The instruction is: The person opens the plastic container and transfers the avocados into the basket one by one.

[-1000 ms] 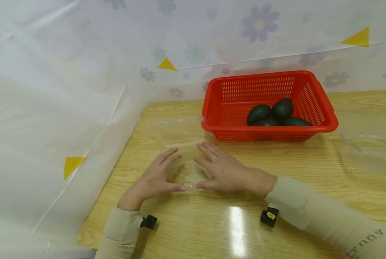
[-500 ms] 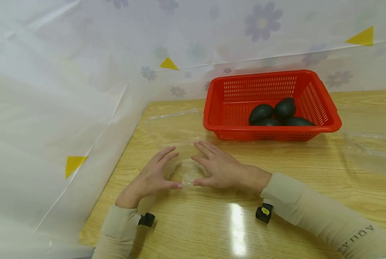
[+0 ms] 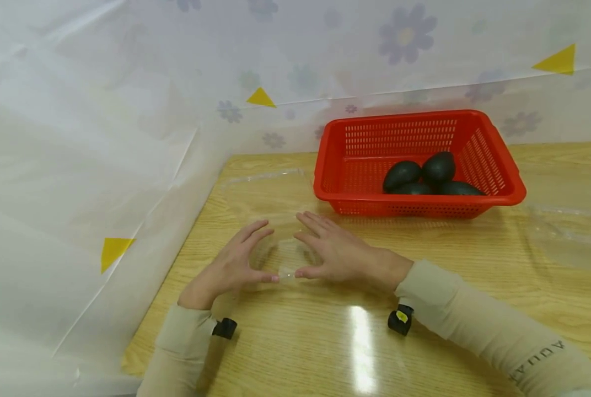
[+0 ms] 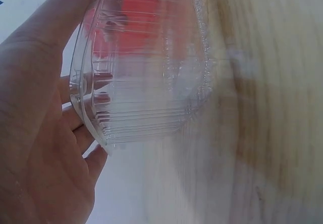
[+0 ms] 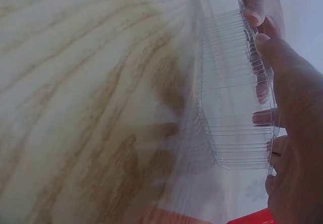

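A clear ribbed plastic clamshell box [image 3: 288,258] stands on the wooden table between my two hands. My left hand [image 3: 232,266] grips its left side, thumb at the near edge and fingers spread along the rim. On the opposite side my right hand [image 3: 339,252] holds the rim, its thumb almost meeting the left one at the front. In the left wrist view the fingertips show through the clear wall [image 4: 146,118]. The lid [image 3: 268,190] lies folded back behind the box, flat over the table.
A red plastic basket [image 3: 419,205] stands behind and to the right, holding several dark green avocados [image 3: 402,175]. More clear plastic [image 3: 568,237] lies at the table's right. White sheeting [image 3: 102,165] borders the table on the left and back.
The box has shifted slightly left and away from me, held in both hands. Its lid's far edge has moved clear of the basket's left corner.
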The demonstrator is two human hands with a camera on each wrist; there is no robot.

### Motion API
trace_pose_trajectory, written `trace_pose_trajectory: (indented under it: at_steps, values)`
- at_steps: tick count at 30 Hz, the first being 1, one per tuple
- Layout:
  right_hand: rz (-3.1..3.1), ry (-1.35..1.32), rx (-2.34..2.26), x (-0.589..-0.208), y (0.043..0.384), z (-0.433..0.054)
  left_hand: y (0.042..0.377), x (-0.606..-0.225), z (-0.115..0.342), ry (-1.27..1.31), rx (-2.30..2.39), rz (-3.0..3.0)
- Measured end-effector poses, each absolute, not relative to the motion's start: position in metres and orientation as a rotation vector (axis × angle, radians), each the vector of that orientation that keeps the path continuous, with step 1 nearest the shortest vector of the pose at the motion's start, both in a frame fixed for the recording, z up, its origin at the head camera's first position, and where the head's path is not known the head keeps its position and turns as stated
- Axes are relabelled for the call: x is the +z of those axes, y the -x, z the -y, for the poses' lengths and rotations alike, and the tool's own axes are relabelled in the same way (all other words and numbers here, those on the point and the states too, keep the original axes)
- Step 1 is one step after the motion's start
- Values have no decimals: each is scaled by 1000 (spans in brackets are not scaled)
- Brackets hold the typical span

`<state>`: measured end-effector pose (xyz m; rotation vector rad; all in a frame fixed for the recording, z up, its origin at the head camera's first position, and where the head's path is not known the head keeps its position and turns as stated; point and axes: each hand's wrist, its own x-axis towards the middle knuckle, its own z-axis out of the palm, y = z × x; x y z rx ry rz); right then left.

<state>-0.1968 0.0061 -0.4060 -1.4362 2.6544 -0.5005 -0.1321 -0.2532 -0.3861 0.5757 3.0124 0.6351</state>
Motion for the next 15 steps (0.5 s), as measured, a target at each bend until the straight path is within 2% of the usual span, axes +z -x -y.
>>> trace_pose_trajectory:
  at_steps: [15]
  values:
    - [-2649, 1430, -490, -405, 206, 4, 137, -385, 261, -509, 673, -2975]
